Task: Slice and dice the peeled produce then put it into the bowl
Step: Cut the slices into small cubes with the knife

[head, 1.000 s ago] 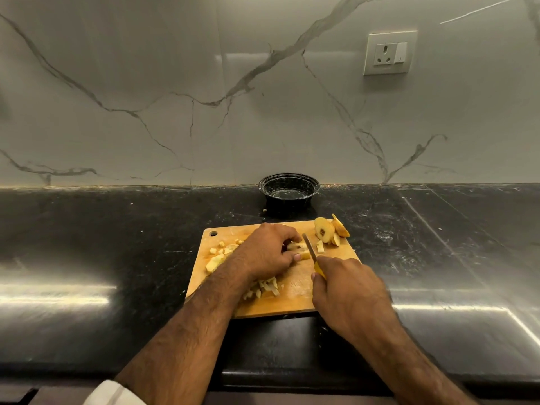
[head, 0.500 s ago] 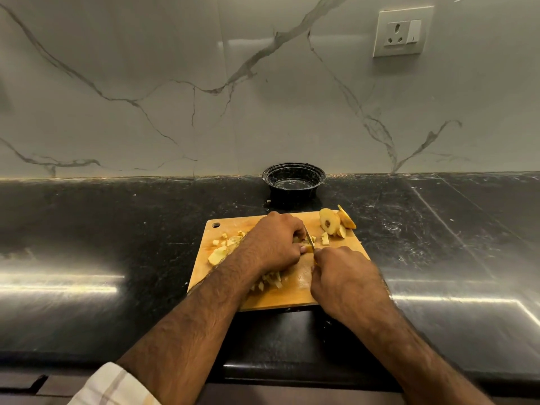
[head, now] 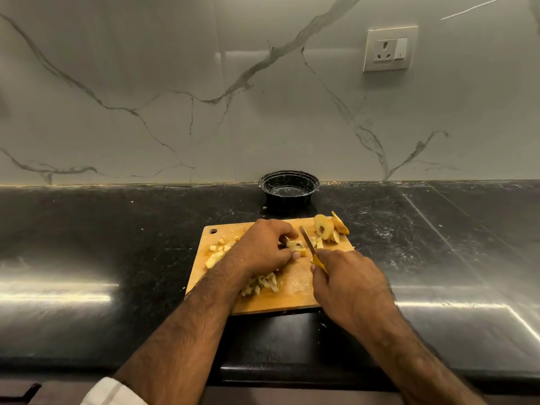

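On one cutting board point(head: 295, 299), left hand point(head: 263, 248) pinches one fruit piece point(head: 295, 245); right hand point(head: 347, 285) grips one knife point(head: 307, 242).

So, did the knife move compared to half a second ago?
Yes. The knife has lifted: its blade now shows clear of the piece on the cutting board, where before the hands nearly hid it.

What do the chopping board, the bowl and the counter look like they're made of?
Chopping board: wood or bamboo by its matte tan surface. Bowl: probably glossy black plastic, thin-rimmed; hard to confirm. Counter: polished black stone, seemingly granite, with mirror-like light streaks.
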Action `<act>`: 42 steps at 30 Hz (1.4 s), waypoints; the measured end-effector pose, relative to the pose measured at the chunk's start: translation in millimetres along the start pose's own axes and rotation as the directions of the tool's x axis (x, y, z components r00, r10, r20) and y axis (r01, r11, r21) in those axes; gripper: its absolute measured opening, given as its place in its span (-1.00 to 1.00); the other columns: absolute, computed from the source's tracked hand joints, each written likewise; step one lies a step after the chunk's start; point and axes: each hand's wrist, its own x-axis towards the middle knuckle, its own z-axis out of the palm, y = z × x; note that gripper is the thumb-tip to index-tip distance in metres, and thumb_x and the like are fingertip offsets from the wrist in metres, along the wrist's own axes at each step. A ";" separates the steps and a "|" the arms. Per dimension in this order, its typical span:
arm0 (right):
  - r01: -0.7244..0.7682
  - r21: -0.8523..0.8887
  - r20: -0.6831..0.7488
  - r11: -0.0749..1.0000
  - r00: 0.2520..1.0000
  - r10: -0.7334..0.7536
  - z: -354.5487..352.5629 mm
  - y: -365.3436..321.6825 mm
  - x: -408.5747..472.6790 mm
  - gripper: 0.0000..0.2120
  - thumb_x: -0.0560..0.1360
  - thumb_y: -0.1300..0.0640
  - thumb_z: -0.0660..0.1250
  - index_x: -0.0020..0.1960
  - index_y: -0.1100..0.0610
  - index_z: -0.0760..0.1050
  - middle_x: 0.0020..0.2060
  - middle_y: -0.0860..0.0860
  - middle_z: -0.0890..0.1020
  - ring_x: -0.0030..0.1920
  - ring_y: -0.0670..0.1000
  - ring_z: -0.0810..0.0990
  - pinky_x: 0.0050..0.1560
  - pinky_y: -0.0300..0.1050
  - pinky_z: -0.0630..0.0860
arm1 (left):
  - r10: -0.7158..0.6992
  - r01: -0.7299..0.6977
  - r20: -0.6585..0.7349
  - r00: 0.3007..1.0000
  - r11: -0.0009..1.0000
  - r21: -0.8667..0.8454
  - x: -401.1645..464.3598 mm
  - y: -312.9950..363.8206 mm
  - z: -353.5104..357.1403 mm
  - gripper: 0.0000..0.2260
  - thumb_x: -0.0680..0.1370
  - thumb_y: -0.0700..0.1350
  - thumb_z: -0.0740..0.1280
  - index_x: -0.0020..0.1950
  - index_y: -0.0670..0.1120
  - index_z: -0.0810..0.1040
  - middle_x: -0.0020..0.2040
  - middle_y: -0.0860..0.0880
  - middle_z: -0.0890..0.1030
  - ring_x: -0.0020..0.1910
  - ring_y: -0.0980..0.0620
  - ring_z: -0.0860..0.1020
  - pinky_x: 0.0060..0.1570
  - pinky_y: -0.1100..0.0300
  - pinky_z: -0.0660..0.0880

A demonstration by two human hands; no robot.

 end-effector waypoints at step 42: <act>-0.006 0.011 0.039 1.000 0.999 0.005 15.9 -12.2 19.7 -0.74 0.66 -0.05 0.17 0.24 -0.06 0.57 0.00 -0.04 0.62 -0.11 0.01 0.49 -0.09 -0.06 0.46 | -0.010 0.011 -0.057 0.998 1.000 0.011 -4.5 4.1 -4.5 -0.89 0.52 -0.08 0.57 0.04 0.01 0.78 -0.04 0.20 0.69 0.01 0.22 0.61 0.15 0.19 0.62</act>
